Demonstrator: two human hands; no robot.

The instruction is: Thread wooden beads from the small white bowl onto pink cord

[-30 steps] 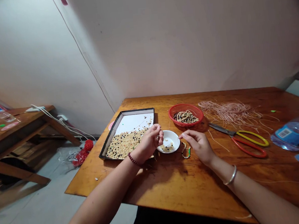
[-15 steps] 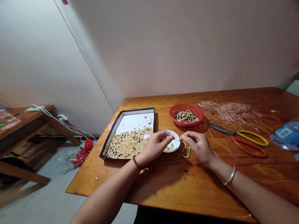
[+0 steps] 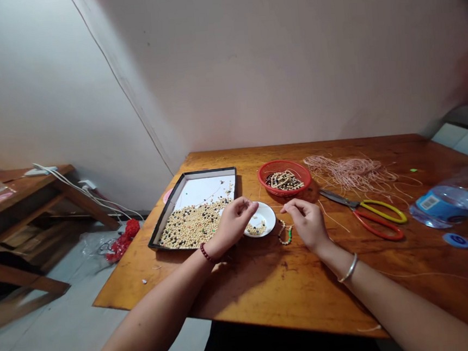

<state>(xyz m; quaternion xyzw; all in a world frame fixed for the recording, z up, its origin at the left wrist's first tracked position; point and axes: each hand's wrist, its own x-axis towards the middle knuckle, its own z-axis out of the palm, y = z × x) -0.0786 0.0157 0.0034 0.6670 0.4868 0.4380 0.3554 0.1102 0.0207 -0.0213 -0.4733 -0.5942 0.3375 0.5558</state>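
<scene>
Black-rimmed tray [image 3: 188, 175] of loose beads [image 3: 193, 225] on a wooden desk [image 3: 243, 284]; left hand [image 3: 233, 223] curled, fingertips pinched, hold unclear, over a small white dish [image 3: 265, 211]; short bead strand [image 3: 284, 232] just beside right hand [image 3: 306, 218], likewise pinched, hold unclear.

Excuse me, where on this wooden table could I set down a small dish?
Bare wood lies in front of the white ceramic saucer and beaded strand, and right of the pale pink cord. The black-rimmed bead tray, red plastic basket and red-and-yellow scissors crowd the middle.
</scene>
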